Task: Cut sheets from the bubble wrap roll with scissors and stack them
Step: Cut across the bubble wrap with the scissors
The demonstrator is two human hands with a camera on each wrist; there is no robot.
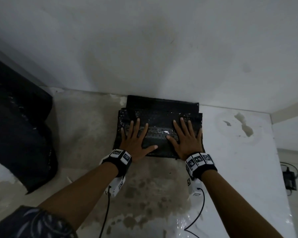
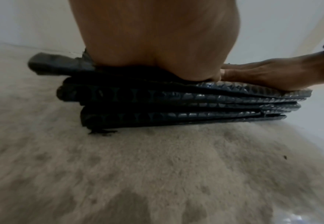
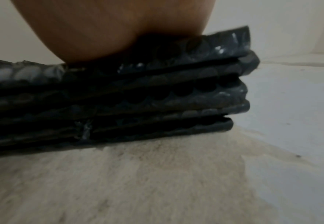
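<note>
Bubble wrap sheets (image 1: 159, 129) are piled in a black stack on the worn, patchy floor (image 1: 144, 194), and the far edge of the stack is close against the white wall (image 1: 144, 48). Nearest of all, a dark patterned sleeve (image 1: 29, 224) is seen at the bottom left, and two thin black cables (image 1: 107, 212) hang down from the wrist bands (image 1: 118, 160).

Both bare arms are stretched forward. The left hand (image 1: 133, 143) is laid flat on the left part of the pile, with its fingers straight and spread apart. The right hand (image 1: 187, 140) is laid flat on the right part in the same way, fingers wide and straight. Nothing is gripped by either hand; the top sheet is only pressed down by the palms.

From the wrist views, several layers can be counted in the stack (image 2: 176, 104), one on top of another, and rows of round bubbles are seen along the edges (image 3: 157, 91). The edges are not lined up evenly.

Off to the left, well apart from the pile, a big dark bubble wrap roll (image 1: 19, 131) is lying on the floor. On the right, a small black box with wires (image 1: 290, 180) is seen near a white sheet (image 1: 239, 169) on the floor.
</note>
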